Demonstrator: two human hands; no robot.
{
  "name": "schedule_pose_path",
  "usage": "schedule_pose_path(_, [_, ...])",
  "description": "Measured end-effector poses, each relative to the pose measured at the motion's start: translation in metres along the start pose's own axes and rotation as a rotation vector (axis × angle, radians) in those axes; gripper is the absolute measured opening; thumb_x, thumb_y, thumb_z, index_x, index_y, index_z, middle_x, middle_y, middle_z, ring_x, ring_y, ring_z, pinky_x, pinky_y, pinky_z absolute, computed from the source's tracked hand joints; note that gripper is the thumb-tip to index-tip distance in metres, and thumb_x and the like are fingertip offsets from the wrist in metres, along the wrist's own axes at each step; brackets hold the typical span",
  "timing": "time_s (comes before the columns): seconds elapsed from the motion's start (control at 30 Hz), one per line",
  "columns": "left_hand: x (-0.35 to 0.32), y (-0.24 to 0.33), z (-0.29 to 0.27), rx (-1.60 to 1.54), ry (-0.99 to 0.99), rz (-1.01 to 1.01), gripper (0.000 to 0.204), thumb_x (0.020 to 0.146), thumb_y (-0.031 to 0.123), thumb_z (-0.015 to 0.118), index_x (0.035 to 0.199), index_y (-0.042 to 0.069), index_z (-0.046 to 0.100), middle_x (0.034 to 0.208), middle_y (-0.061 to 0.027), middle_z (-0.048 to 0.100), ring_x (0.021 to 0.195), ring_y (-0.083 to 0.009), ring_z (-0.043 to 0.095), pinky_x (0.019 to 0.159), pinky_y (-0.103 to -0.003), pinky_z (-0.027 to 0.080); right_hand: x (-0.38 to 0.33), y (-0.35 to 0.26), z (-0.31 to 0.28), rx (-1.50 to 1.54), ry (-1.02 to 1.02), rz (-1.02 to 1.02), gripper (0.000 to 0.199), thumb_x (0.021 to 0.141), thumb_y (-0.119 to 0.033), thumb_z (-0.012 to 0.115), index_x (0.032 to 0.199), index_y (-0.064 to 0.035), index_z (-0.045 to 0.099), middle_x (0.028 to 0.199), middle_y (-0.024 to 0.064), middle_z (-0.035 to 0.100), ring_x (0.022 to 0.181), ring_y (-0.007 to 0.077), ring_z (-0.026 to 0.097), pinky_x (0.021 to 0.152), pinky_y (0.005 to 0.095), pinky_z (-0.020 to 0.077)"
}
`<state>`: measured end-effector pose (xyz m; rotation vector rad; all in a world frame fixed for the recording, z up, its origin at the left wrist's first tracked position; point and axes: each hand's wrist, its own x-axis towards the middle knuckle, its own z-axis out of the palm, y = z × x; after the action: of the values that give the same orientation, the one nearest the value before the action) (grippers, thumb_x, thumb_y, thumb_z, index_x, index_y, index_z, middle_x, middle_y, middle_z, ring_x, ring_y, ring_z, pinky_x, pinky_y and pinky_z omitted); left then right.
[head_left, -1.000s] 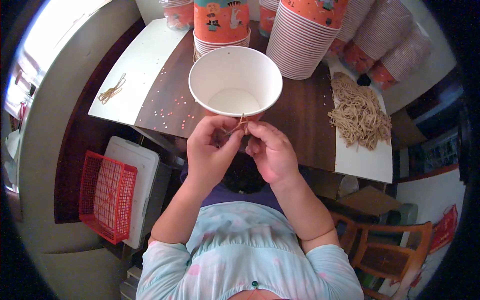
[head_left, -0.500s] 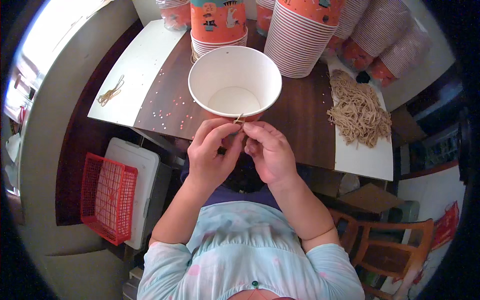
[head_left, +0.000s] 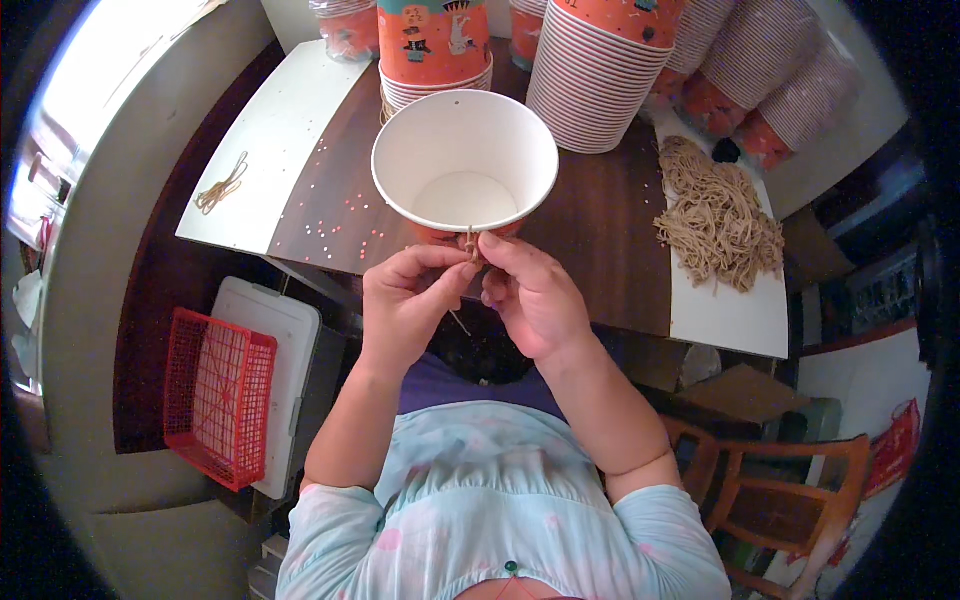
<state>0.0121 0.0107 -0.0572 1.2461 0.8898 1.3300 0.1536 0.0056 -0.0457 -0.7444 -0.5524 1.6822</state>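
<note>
A paper bucket, white inside and orange outside, stands at the table's front edge with its mouth tipped toward me. A small dark hole shows near its far rim. At the near rim a short tan cord stands up with a loop or knot in it, and its thin loose end hangs below my fingers. My left hand pinches the cord between thumb and forefinger. My right hand is closed at the cord's other side, thumb uppermost and the other fingers curled. The fingertips partly hide the cord's path at the rim.
A tangled heap of tan cords lies at the right, and a few cords lie at the left. Bucket stacks stand behind. Small paper dots dot the brown table. A red basket is low left; a wooden chair is right.
The cord's knotted part now shows more upright between my hands, and a loose end has come into view below. My left hand has moved slightly left and the bucket has shifted a little left.
</note>
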Motion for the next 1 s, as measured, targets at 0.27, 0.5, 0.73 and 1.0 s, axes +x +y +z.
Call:
schedule_pose_path(0.27, [0.001,0.004,-0.002,-0.065,0.033,-0.013,0.011,0.082,0.002,0.066,0.091,-0.004,0.066,0.078,-0.0040,0.066,0.060,-0.0044,0.055,0.052,-0.017,0.044,0.005,0.003,-0.009,0.022,0.065,0.087,0.011,0.079,-0.016,0.063,0.088,-0.0103,0.064,0.080,-0.0033,0.063,0.058,0.0059,0.046,0.053,0.0206,0.0357])
schedule_pose_path(0.5, [0.002,0.008,0.000,-0.029,0.059,0.010,0.009,0.081,0.001,0.066,0.090,-0.003,0.066,0.079,-0.0048,0.066,0.059,-0.0042,0.054,0.049,-0.017,0.041,0.004,-0.005,-0.012,-0.209,-0.004,-0.013,0.012,0.084,-0.015,0.058,0.091,-0.0062,0.064,0.087,0.0003,0.063,0.061,0.0058,0.047,0.057,0.0208,0.0385])
schedule_pose_path(0.73, [0.002,0.009,0.003,-0.077,0.062,0.020,0.008,0.081,0.003,0.067,0.088,-0.001,0.065,0.076,-0.0012,0.063,0.058,-0.0030,0.050,0.048,-0.017,0.037,-0.005,-0.012,-0.009,-1.015,0.192,-0.540,0.012,0.077,-0.012,0.066,0.088,-0.0058,0.063,0.077,0.0021,0.060,0.062,0.0111,0.054,0.058,0.0254,0.0426])
schedule_pose_path(1.0, [0.002,0.007,-0.004,-0.088,-0.005,-0.041,0.013,0.082,0.000,0.066,0.092,-0.006,0.064,0.085,-0.0087,0.067,0.075,-0.0104,0.063,0.068,-0.022,0.052,0.001,-0.020,-0.003,-1.468,-0.052,-1.142,0.019,0.071,-0.009,0.069,0.088,-0.0112,0.061,0.081,0.0027,0.057,0.072,0.0224,0.058,0.064,0.0360,0.0416])
